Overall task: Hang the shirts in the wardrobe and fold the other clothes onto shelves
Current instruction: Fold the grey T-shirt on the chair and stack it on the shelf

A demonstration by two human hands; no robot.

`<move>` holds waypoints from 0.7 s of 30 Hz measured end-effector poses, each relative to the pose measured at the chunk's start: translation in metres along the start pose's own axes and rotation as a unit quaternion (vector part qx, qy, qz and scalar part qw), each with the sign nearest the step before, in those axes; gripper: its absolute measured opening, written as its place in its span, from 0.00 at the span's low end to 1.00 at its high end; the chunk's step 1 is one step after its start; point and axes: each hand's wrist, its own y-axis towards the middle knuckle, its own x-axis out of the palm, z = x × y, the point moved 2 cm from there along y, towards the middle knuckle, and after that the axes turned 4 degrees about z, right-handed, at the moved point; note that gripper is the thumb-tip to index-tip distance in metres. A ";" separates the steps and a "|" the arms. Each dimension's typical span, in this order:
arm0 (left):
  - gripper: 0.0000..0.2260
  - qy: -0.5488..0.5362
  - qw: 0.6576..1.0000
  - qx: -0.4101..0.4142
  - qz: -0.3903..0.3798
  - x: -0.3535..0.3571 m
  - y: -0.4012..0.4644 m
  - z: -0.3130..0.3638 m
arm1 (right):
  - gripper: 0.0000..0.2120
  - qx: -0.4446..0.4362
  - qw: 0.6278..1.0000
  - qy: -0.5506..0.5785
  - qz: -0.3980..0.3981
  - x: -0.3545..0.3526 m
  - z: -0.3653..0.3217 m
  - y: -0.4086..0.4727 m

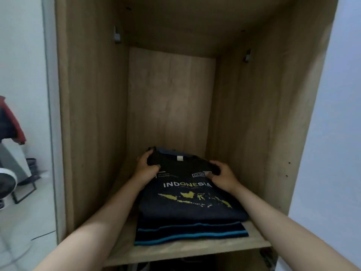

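Note:
A folded black T-shirt (187,200) with "INDONESIA" and a yellow map print lies on top of a small stack on the wooden wardrobe shelf (195,249). Under it sits a folded dark garment with blue stripes (191,234). A bluish garment (170,150) peeks out behind the collar. My left hand (146,167) grips the T-shirt's far left corner, fingers curled over the fabric. My right hand (222,177) holds the far right corner, thumb on top near a small printed label.
The wardrobe compartment (172,98) is tall, with wooden side walls and metal rail brackets (116,35) high on both sides. Left of the wardrobe stand a white wall, a red and dark jacket (11,122), a white fan (5,184) and a light floor.

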 end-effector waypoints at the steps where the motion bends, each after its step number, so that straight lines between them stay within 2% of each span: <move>1: 0.29 -0.010 1.000 -0.009 0.003 -0.003 -0.011 0.001 | 0.28 0.001 1.000 -0.006 -0.003 -0.002 0.001 -0.010; 6: 0.25 -0.022 0.997 -0.072 -0.001 -0.026 -0.078 -0.006 | 0.29 0.028 0.999 -0.020 -0.008 -0.010 0.011 -0.066; 10: 0.17 -0.006 0.997 -0.081 -0.013 -0.048 -0.131 -0.009 | 0.25 0.040 0.998 -0.027 0.042 -0.019 0.018 -0.109; 15: 0.16 0.040 0.997 -0.020 -0.070 -0.069 -0.169 -0.002 | 0.19 0.030 0.996 0.010 0.087 -0.027 0.012 -0.143; 18: 0.15 -0.008 0.997 0.034 -0.070 -0.074 -0.178 0.010 | 0.12 -0.011 0.991 0.065 0.115 -0.031 0.005 -0.155; 21: 0.15 -0.060 0.994 0.064 -0.062 -0.077 -0.182 0.017 | 0.10 -0.059 0.979 0.121 0.154 -0.037 -0.002 -0.162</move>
